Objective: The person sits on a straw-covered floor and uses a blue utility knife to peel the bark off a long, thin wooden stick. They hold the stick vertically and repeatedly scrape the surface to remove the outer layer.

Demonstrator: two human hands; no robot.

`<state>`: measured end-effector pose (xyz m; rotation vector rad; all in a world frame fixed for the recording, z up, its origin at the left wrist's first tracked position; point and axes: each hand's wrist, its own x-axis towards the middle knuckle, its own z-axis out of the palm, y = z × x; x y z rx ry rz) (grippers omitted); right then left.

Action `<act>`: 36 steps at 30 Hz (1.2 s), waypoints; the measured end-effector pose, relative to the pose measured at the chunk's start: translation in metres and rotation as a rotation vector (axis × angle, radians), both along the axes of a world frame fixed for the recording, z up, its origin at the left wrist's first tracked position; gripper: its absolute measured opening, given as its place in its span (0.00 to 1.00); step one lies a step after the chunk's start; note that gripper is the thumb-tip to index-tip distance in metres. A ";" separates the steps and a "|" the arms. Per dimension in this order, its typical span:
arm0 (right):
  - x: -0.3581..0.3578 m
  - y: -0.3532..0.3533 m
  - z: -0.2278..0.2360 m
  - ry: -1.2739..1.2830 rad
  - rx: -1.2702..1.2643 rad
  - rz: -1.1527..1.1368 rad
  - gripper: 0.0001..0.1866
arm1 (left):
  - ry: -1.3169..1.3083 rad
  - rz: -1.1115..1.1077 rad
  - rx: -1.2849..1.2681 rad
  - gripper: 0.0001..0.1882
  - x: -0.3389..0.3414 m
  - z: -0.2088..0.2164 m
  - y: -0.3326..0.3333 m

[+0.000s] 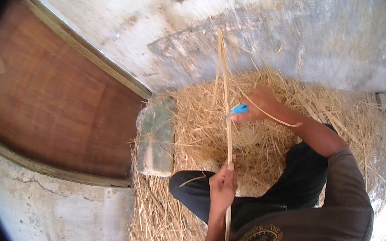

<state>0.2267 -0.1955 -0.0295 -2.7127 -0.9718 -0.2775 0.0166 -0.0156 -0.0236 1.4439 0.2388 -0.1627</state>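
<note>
A long, pale strip that looks like bamboo point(224, 75) runs from under my left arm up toward the wall, a thinner sliver splitting off near its far end. My left hand point(223, 187) is closed around the strip above my bent knee. Farther along, my right hand point(262, 103) grips a small knife with a blue handle point(240, 109), its blade against the strip. A thin curled shaving point(273, 118) lies across the right hand and wrist. Another short shaving point(192, 181) rests on my dark trouser leg.
Straw-like shavings point(195, 139) cover the floor all around my legs. A greenish stone block point(156, 142) lies at the left beside a brown wooden door panel point(60, 98) in a frame. The stained, pale wall point(326, 27) rises close in front. Light enters at the lower right.
</note>
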 end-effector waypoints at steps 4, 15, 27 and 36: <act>0.035 0.003 -0.004 -0.041 0.077 -0.180 0.43 | -0.016 -0.005 0.025 0.18 -0.011 0.002 0.002; 0.099 -0.079 -0.018 0.031 0.063 -0.468 0.39 | 0.067 -0.133 -0.009 0.19 -0.069 -0.007 -0.007; 0.132 -0.073 -0.042 0.046 0.092 -0.527 0.44 | 0.138 -0.121 -0.089 0.18 -0.057 -0.018 -0.003; 0.139 -0.058 -0.078 0.743 0.397 -0.483 0.45 | 0.151 -0.075 -0.119 0.17 -0.052 -0.027 0.009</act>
